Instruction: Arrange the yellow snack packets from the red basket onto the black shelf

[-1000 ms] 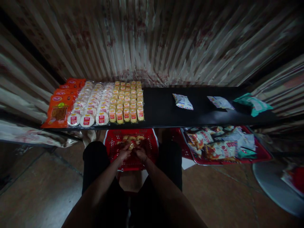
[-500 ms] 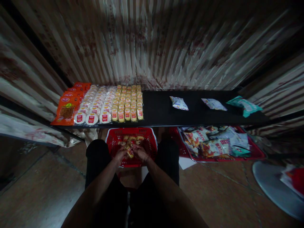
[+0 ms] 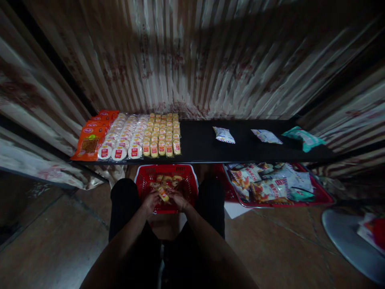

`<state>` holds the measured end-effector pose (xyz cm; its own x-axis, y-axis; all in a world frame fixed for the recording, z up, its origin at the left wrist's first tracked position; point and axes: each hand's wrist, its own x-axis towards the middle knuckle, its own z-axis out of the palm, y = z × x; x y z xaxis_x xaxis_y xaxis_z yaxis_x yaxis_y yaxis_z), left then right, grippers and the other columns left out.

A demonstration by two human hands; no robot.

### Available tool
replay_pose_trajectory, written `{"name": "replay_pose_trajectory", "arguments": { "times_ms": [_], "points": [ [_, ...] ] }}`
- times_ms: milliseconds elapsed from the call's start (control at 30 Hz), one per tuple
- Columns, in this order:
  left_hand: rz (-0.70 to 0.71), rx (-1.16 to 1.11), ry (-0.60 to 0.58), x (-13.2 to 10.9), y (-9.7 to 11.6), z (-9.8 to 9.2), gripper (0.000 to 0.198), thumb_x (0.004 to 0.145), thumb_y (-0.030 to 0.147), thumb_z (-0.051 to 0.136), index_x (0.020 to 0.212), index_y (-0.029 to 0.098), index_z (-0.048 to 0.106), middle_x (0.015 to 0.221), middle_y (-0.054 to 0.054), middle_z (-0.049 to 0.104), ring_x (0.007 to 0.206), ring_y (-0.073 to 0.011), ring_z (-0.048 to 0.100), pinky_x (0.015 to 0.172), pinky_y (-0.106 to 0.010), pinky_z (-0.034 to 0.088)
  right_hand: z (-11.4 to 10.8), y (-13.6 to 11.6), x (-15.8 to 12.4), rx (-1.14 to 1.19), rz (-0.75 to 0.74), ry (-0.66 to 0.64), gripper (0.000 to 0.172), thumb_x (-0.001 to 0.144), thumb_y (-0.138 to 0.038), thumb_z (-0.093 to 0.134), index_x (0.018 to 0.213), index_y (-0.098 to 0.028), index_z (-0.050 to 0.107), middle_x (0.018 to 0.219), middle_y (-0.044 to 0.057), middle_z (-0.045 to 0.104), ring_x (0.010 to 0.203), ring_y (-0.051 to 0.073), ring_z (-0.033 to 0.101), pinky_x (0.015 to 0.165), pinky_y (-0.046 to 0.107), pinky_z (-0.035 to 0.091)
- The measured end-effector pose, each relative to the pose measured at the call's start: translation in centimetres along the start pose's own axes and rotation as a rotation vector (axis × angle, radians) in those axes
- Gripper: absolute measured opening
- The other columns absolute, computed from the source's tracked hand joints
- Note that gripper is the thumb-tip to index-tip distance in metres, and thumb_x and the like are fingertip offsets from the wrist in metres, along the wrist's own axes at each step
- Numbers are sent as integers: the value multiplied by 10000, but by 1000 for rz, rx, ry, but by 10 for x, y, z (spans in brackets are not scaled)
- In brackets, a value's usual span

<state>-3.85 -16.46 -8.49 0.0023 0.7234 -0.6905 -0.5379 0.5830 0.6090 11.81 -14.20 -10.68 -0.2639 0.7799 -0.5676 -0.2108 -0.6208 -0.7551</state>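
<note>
Both my hands are low between my knees, over a red plastic basket (image 3: pixel 144 174) on the floor. My left hand (image 3: pixel 149 200) and my right hand (image 3: pixel 178 199) are closed together on a small yellow snack packet (image 3: pixel 163 194). Several more yellow packets (image 3: pixel 168 179) lie in the basket beyond my fingers. On the black shelf (image 3: pixel 204 144) above the basket stand neat rows of the same yellow packets (image 3: pixel 161 134), beside rows of round white packets (image 3: pixel 124 136) and orange packets (image 3: pixel 90 140).
Three loose bags lie on the shelf's right part: two white (image 3: pixel 223 135) (image 3: pixel 266 136) and one teal (image 3: pixel 303 138). A second red basket (image 3: pixel 321 196) of mixed snack bags sits on the floor to the right. A grey round object (image 3: pixel 351 241) lies at the far right. Corrugated metal wall behind.
My hands have drawn back a little toward me, lifting one yellow packet out of the pile in the basket. The view has tilted slightly.
</note>
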Motion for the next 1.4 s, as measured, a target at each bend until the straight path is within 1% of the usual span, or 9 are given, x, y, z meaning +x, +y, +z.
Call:
{"name": "replay_pose_trajectory", "arguments": {
  "times_ms": [133, 267, 367, 633, 700, 800, 967, 1167, 1400],
  "points": [
    [-14, -34, 23, -3, 5, 3, 193, 751, 40, 611, 884, 171, 564, 760, -9, 672, 646, -106, 650, 632, -206, 497, 2, -1, -4, 71, 73, 13, 303, 557, -173, 741, 855, -205, 696, 887, 26, 716, 854, 211, 652, 774, 361, 514],
    [-28, -45, 46, -5, 12, 7, 197, 781, 19, 574, 895, 180, 564, 747, -6, 667, 648, -104, 652, 674, -218, 519, 2, -3, -6, 103, 65, 12, 326, 546, -214, 760, 867, -200, 708, 878, 19, 723, 797, 190, 654, 747, 334, 507],
    [-26, -41, 112, -5, 17, 10, 200, 783, 6, 576, 867, 187, 566, 749, -6, 664, 660, -100, 650, 706, -221, 522, 3, -3, -7, 128, 30, 2, 360, 538, -244, 780, 891, -205, 719, 868, 21, 729, 780, 190, 657, 711, 314, 502],
    [5, -71, 134, -3, 18, 21, 194, 749, 10, 641, 788, 184, 563, 744, -9, 660, 676, -108, 645, 779, -257, 513, 5, -10, -11, 101, -25, 20, 453, 535, -359, 815, 954, -215, 719, 699, -12, 698, 562, 131, 581, 570, 266, 442],
    [4, -65, 154, -1, 16, 24, 198, 744, 15, 648, 777, 184, 551, 718, 3, 649, 646, -95, 628, 759, -241, 503, 4, -11, -12, 85, -39, 25, 463, 534, -380, 816, 956, -217, 717, 711, -9, 701, 602, 143, 602, 601, 274, 458],
    [12, -45, 180, 3, 13, 29, 191, 748, 43, 658, 770, 187, 534, 678, 25, 625, 599, -81, 597, 711, -224, 487, 4, -13, -13, 88, -77, 25, 434, 523, -375, 819, 922, -227, 731, 810, 9, 726, 760, 189, 653, 697, 304, 494],
    [22, -23, 188, 6, 12, 33, 196, 723, 79, 695, 759, 187, 536, 654, 37, 610, 577, -71, 581, 651, -196, 458, 4, -14, -12, 87, -81, 32, 351, 535, -368, 807, 859, -247, 751, 898, 17, 740, 936, 245, 654, 828, 354, 493],
    [14, -8, 182, 7, 13, 35, 184, 707, 89, 694, 773, 189, 556, 656, 29, 633, 579, -85, 599, 630, -197, 460, 5, -14, -8, 116, -100, -5, 363, 545, -382, 793, 869, -225, 747, 893, 28, 741, 935, 239, 658, 891, 367, 471],
    [-31, 4, 212, 12, 12, 39, 70, 784, 125, 604, 752, 175, 567, 600, 18, 623, 514, -86, 580, 566, -190, 454, 4, -11, -4, 244, -20, 82, 407, 495, -301, 808, 886, -221, 723, 857, 16, 740, 834, 204, 673, 773, 316, 501]
  ]
}}
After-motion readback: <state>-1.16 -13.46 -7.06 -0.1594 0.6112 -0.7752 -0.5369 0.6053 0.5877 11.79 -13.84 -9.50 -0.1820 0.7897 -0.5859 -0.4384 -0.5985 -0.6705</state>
